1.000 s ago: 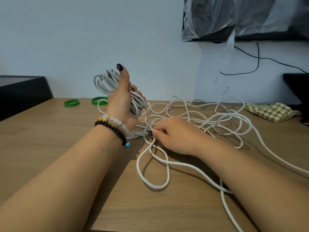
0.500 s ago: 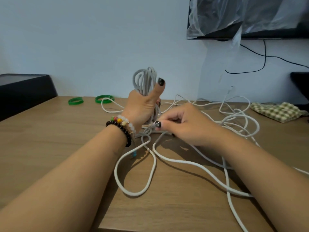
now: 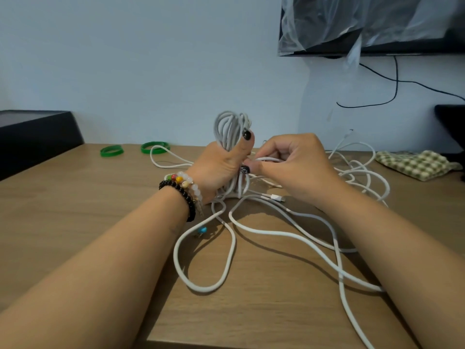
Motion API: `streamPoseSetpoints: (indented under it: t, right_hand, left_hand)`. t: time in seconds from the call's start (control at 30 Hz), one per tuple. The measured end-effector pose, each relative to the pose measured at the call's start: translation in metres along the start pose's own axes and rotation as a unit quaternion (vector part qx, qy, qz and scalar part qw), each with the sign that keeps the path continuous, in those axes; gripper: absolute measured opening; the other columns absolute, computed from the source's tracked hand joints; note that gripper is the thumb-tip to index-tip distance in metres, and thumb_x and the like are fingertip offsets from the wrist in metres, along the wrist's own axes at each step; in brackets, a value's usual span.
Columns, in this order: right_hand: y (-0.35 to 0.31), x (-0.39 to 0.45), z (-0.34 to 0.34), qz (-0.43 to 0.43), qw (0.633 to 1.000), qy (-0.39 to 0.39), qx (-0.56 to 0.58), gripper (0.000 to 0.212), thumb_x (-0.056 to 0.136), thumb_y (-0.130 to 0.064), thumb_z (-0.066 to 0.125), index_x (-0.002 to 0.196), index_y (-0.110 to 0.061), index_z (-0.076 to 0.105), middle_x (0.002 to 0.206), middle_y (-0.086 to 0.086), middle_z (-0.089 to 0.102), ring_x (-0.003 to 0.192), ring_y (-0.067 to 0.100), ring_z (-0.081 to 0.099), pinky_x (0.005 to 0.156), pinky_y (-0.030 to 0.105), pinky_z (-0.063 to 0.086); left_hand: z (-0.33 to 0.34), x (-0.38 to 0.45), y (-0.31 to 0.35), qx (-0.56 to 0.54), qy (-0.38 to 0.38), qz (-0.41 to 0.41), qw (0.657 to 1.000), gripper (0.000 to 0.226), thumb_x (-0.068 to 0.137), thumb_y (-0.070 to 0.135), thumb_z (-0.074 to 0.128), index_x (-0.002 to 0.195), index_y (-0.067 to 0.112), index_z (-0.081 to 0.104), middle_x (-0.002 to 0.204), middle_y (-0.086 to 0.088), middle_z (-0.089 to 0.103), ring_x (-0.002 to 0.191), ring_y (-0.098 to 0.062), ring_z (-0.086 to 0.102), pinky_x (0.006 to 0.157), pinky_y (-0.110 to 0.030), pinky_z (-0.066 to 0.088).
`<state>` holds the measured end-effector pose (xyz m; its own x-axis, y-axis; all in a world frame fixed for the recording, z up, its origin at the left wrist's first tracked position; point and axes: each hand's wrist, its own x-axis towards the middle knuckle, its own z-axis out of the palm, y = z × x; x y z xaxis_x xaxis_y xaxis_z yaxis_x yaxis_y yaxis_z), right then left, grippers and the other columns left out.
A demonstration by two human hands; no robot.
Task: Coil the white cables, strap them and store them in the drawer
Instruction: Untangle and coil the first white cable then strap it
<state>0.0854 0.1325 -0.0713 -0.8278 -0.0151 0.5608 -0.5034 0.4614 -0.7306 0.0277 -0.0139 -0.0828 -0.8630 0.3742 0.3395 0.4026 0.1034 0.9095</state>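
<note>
**Coiling step underway – wrap not yet closed off**

Left hand (image 3: 221,167) is gripping the coiled bundle (image 3: 230,129) of white cable upright over the table (image 3: 75,210), fingers curled round its middle, thumb lying up along the front of the loops. Top loops are standing clear above the fist; lower loops are hanging below it, near or touching the tabletop, can't tell which.

Right hand (image 3: 289,165) is pinching a run of loose white cable (image 3: 297,238) betw. thumb and fingertips, right beside the left thumb, apparently feeding it across the bundle. Other fingers are curled in.

Judgement: still the coiling step, early-to-mid task. A lot of cable is lying slack – big loops in front of the arms, more tangled off to the right toward the checked cloth (image 3: 415,165). A white plug end (image 3: 276,197) is lying just under the right hand; whether it belongs to this cable or another, can't tell.

Next move prob. calls for: keeping the left grip firm so loops aren't slipping, drawing slack in w/ the right hand w/o snagging the crossed loops, laying each turn alongside the last.

Strapping is not begun. Two green bands (image 3: 112,150) are lying at the back left, well apart from the hands – likely the straps. No drawer in view.
</note>
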Motion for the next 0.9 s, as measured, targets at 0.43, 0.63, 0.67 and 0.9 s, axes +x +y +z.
streamPoseSetpoints:
  t: [0.43, 0.63, 0.67, 0.9]
  right_hand:
    - [0.000, 0.005, -0.012, 0.038, 0.999, -0.016, 0.023, 0.014, 0.077, -0.011, 0.079, 0.070, -0.021, 0.071, 0.064, -0.001, 0.071, 0.056, 0.004, 0.063, 0.059, 0.016, 0.051]
    - [0.004, 0.008, -0.019, 0.050, 0.998, 0.011, 0.020, 0.005, 0.079, -0.011, 0.077, 0.077, -0.011, 0.073, 0.053, -0.004, 0.065, 0.046, 0.002, 0.055, 0.050, 0.012, 0.045]
    - [0.005, 0.009, -0.021, 0.056, 0.998, 0.024, 0.021, 0.006, 0.079, -0.013, 0.077, 0.077, -0.011, 0.073, 0.052, -0.006, 0.063, 0.044, 0.002, 0.053, 0.049, 0.012, 0.043]
    - [0.014, 0.015, -0.027, 0.078, 0.996, 0.043, 0.031, 0.017, 0.088, -0.021, 0.068, 0.082, -0.006, 0.075, 0.045, -0.007, 0.053, 0.040, 0.003, 0.041, 0.045, 0.012, 0.034]
  left_hand:
    - [-0.002, -0.005, 0.005, 0.049, -0.147, -0.002, 0.988, 0.050, 0.065, 0.018, 0.085, 0.112, 0.011, 0.068, 0.106, -0.008, 0.073, 0.101, -0.022, 0.068, 0.090, -0.035, 0.055]
    - [-0.001, -0.005, 0.009, 0.144, -0.010, -0.007, 0.990, 0.014, 0.077, 0.015, 0.076, 0.070, 0.016, 0.064, 0.054, 0.007, 0.058, 0.050, -0.009, 0.052, 0.051, -0.021, 0.046]
    - [-0.002, -0.004, 0.009, 0.120, 0.018, -0.015, 0.993, 0.016, 0.080, 0.014, 0.074, 0.068, 0.015, 0.062, 0.051, 0.007, 0.054, 0.047, -0.008, 0.047, 0.049, -0.020, 0.042]
    - [-0.010, 0.002, 0.009, -0.085, 0.191, -0.104, 0.972, 0.017, 0.084, 0.021, 0.070, 0.085, 0.005, 0.063, 0.050, 0.002, 0.051, 0.038, -0.013, 0.044, 0.041, -0.021, 0.036]
